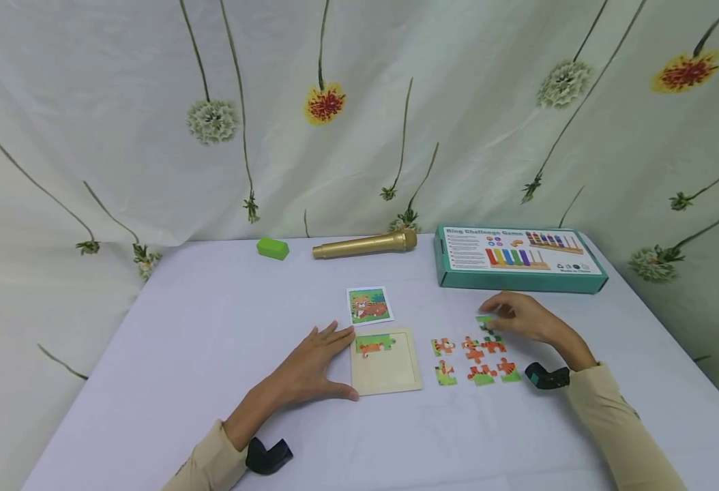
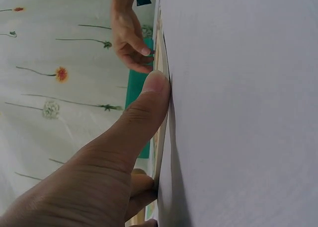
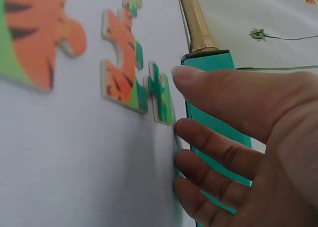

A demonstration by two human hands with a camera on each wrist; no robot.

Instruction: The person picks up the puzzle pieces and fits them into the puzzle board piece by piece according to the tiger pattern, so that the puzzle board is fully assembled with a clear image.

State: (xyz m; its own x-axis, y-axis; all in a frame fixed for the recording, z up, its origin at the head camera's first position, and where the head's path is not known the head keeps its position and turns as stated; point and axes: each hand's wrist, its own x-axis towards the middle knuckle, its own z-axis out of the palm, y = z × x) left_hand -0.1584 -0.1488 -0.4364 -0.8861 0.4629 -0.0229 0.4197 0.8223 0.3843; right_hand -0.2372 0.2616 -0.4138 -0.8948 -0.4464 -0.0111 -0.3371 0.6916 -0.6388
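Note:
My left hand (image 1: 310,368) spans the left edge of a square wooden puzzle board (image 1: 390,375), its outstretched thumb at the near corner and fingertips at the far one. In the left wrist view, the thumb (image 2: 136,113) rests against the board's side (image 2: 161,152). A joined strip of green and orange puzzle pieces (image 1: 372,344) lies in the board's upper left. My right hand (image 1: 522,317) is over a green puzzle piece (image 3: 161,95) at the far end of the loose pieces. Its thumb and fingers are apart, with tips close beside that piece.
Several loose tiger pieces (image 1: 482,375) lie right of the board. Behind it sits a tiger picture card (image 1: 369,305). Along the back are a green block (image 1: 273,248), a gold microphone (image 1: 365,245) and a teal game box (image 1: 519,262), the box just beyond my right hand.

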